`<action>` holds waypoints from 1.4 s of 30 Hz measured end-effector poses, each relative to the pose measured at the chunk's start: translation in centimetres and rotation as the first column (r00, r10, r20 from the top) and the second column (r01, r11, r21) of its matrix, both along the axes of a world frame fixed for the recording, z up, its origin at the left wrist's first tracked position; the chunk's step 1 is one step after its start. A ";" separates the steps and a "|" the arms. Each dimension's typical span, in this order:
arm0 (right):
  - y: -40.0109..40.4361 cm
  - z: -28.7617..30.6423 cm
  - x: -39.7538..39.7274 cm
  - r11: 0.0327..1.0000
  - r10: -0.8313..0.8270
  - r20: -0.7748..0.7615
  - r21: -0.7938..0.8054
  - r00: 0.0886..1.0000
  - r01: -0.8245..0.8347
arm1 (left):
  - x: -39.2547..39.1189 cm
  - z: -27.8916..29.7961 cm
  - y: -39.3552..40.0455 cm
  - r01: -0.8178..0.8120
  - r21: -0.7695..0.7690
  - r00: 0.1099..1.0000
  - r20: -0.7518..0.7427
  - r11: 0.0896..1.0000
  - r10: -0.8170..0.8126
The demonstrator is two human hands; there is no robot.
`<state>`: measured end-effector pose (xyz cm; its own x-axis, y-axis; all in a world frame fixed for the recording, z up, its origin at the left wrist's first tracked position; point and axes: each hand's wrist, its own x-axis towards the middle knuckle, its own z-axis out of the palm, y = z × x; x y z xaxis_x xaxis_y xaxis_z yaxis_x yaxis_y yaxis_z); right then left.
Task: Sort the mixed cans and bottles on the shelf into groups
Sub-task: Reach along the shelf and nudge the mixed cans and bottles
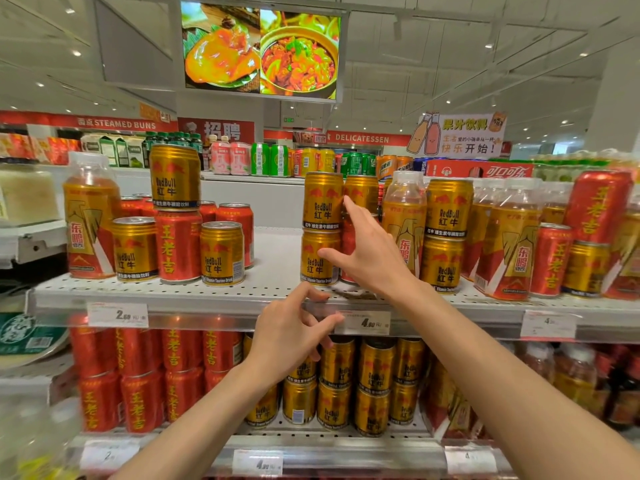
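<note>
The right hand [370,251] reaches with spread fingers beside the stacked gold Red Bull cans [322,230] mid-shelf [277,265], seemingly touching them. The left hand [294,334] hangs loosely curled, holding nothing. Steady the lower can before lifting the top one, so the stack stays put.

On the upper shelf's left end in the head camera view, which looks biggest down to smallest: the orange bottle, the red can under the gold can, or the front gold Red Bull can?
1. Orange bottle, clearly tallest.
2. Red can.
3. Front gold Red Bull can, slightly shorter, though it stands nearer the camera.
</note>
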<state>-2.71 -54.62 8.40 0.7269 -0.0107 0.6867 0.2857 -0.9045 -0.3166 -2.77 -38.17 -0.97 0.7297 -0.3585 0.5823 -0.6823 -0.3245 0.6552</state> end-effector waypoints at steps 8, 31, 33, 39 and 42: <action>-0.2 -0.6 -0.3 0.998 -0.019 0.024 -0.058 1.000 0.021 | -0.2 0.1 0.1 -0.006 0.005 1.000 0.015 1.000 0.005; -2.4 -1.2 -1.9 0.943 -0.189 0.142 -0.249 0.972 0.220 | -0.2 0.0 0.1 -0.022 0.011 0.999 0.037 1.000 0.022; -2.4 -1.1 -1.7 0.950 -0.175 0.143 -0.237 0.974 0.206 | -0.2 0.0 0.1 -0.022 0.013 0.999 0.036 1.000 0.022; -3.0 -0.5 -1.5 0.952 -0.194 0.082 -0.225 0.978 0.208 | -0.2 0.0 0.2 -0.024 0.010 0.999 0.030 1.000 0.024; -2.9 -0.5 -1.7 0.954 -0.194 0.095 -0.213 0.976 0.210 | -0.2 0.0 0.1 -0.025 0.013 0.999 0.033 1.000 0.024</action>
<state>-4.37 -57.53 7.94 0.6737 0.0050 0.7389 0.1042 -0.9906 -0.0883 -3.00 -38.08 -0.97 0.7187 -0.3487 0.6016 -0.6953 -0.3497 0.6279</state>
